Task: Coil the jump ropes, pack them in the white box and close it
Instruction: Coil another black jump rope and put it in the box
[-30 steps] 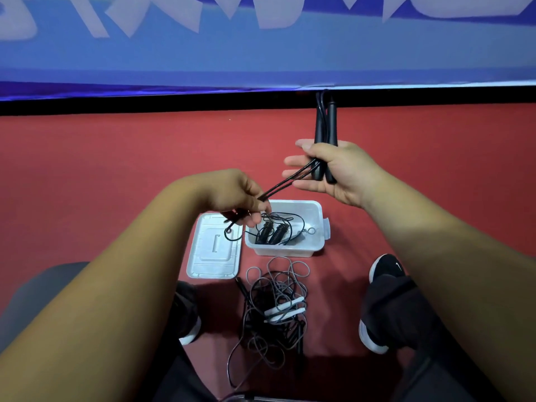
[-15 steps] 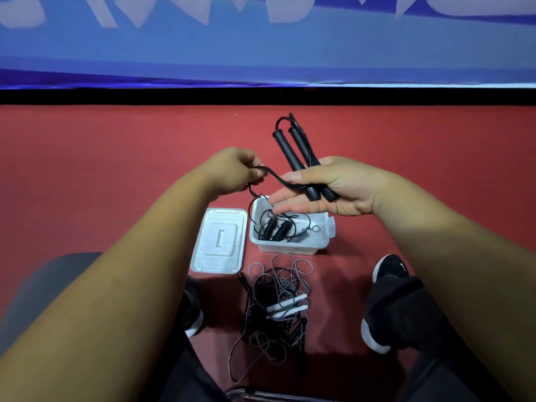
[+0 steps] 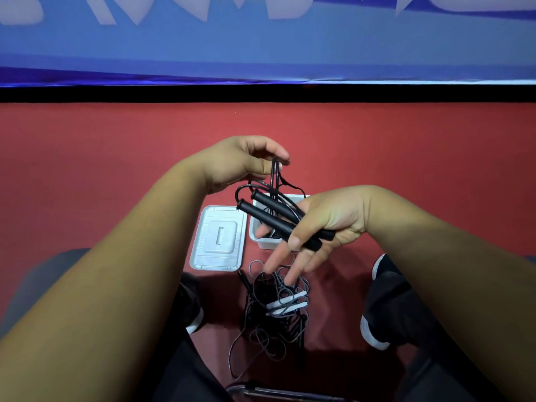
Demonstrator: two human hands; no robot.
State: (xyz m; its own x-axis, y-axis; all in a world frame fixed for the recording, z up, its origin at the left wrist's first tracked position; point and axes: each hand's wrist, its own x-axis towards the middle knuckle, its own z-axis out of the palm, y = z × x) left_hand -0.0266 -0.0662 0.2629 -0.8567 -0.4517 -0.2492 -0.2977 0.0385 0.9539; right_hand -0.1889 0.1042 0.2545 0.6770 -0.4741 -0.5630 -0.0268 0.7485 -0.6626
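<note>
Jump rope (image 3: 275,181) hangs above the white box (image 3: 265,243): my left hand (image 3: 240,163) pinches its loops, my right hand (image 3: 327,224) thumb-pins both handles (image 3: 278,224). That light hold may let the coil spring apart.

Matt black rope handles (image 3: 278,224), a glossy thin cord (image 3: 272,181), a white plastic box (image 3: 265,242) with ribbed lid (image 3: 217,239), a matt red floor (image 3: 116,158).

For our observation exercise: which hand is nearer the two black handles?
Right. The right hand holds the black handles across its palm under the thumb. The left hand is above them, pinching the black cord, not touching the handles.
</note>
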